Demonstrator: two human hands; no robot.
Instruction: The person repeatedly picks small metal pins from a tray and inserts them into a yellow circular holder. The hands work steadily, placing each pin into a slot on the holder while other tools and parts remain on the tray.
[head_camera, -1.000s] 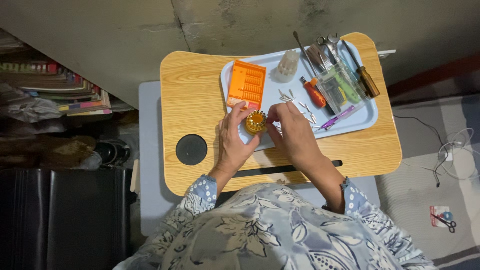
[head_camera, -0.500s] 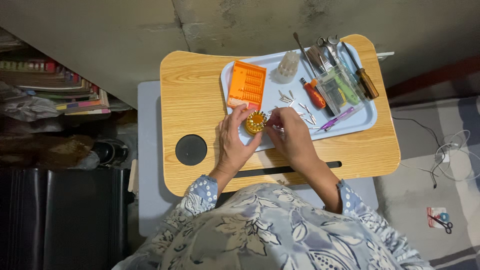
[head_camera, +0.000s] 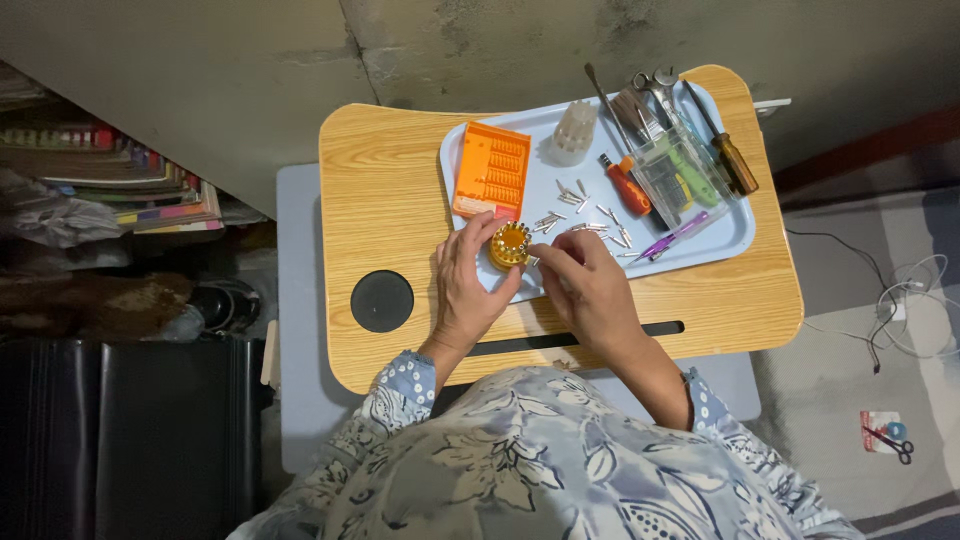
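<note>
Seen from above, a wooden lap table (head_camera: 400, 210) has a round black disc (head_camera: 381, 301) at its left. Next, the person's left hand (head_camera: 468, 290) curls around a small round orange bit holder (head_camera: 509, 245), gripping it at the near edge of a pale blue tray (head_camera: 735, 235). An orange case (head_camera: 491, 171) lies on the tray just beyond. The right hand (head_camera: 585, 285) pinches toward the holder; whether it grips a bit cannot be told. Loose metal bits (head_camera: 585, 210) and screwdrivers (head_camera: 680, 150) lie further right.
</note>
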